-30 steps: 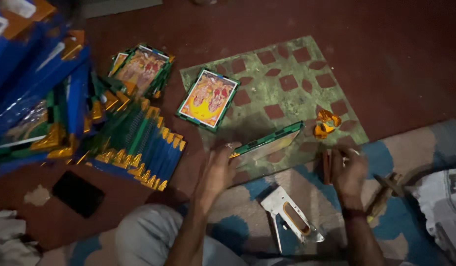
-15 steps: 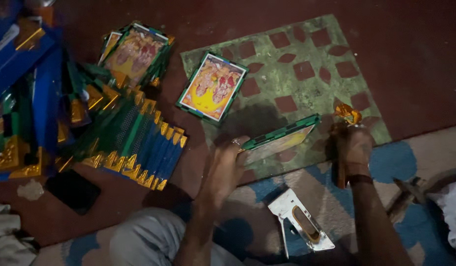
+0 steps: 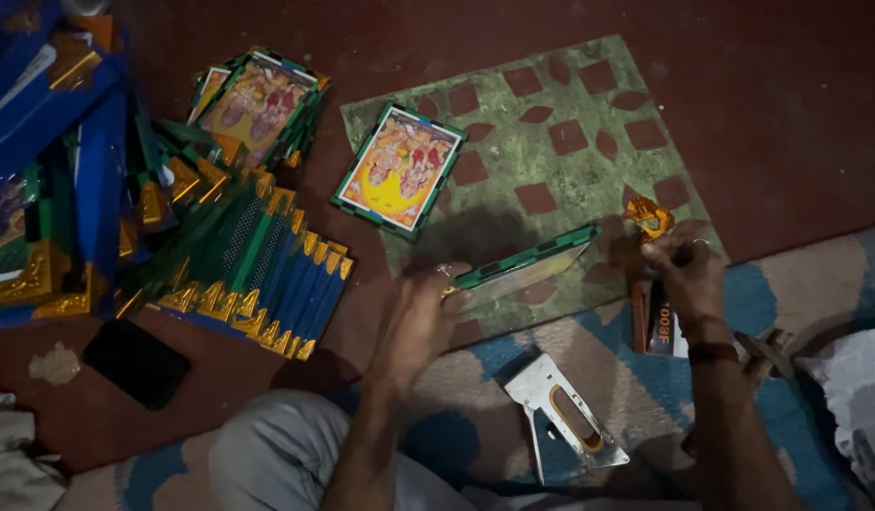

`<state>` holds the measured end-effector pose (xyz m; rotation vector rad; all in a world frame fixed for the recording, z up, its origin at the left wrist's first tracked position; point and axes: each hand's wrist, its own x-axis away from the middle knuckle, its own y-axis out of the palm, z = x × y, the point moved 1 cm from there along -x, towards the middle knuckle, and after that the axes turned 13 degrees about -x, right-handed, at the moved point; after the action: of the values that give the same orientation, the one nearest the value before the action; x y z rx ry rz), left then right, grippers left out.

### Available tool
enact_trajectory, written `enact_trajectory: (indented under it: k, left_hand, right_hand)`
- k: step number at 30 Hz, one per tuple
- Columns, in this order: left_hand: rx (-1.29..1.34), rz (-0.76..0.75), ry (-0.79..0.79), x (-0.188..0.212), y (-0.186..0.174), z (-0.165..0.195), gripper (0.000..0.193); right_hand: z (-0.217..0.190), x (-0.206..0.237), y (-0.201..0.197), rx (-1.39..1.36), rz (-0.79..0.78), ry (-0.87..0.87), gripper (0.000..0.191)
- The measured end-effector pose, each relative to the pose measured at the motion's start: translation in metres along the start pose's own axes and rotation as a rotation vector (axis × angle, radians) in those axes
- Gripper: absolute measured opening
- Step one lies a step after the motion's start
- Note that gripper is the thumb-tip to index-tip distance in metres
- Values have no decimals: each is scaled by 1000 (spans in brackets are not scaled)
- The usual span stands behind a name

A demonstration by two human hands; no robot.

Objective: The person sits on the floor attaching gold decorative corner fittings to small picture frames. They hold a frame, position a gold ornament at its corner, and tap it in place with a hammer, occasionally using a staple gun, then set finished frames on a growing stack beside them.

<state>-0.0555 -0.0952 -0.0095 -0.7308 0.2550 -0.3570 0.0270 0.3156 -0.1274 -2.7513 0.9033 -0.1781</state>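
Observation:
My left hand (image 3: 420, 320) grips the near end of a green picture frame (image 3: 530, 265), holding it tilted on edge over a green patterned mat (image 3: 589, 161). My right hand (image 3: 682, 273) pinches a small gold corner ornament (image 3: 648, 217) at the mat's right edge, close to the frame's far end. A finished framed picture (image 3: 400, 168) lies flat on the mat, farther out. Below my hands a metal staple gun (image 3: 563, 419) rests on the blue and beige rug. A small dark box (image 3: 653, 320) stands beside my right wrist.
Fanned rows of green and blue frames with gold corners (image 3: 239, 265) fill the left, with a stack of pictures (image 3: 258, 99) behind them. A black phone (image 3: 137, 362) lies on the red floor. White cloth (image 3: 12, 464) sits bottom left, grey fabric (image 3: 858, 397) at right.
My right hand went from the box to the gold ornament and now holds it near the frame. My left hand keeps the tilted frame in place. The view has shifted slightly.

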Motion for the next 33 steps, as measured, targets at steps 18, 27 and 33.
enact_trajectory:
  k: [18, 27, 33]
  left_hand:
    - [-129, 88, 115, -6, -18, 7, 33]
    - [-117, 113, 88, -3, -16, 6, 34]
    - [-158, 171, 123, -4, -12, 5, 35]
  right_hand:
    - [-44, 41, 9, -444, -127, 162, 30]
    - [-45, 42, 4, -146, -9, -17, 28]
    - [-27, 46, 17, 313, -36, -172, 27]
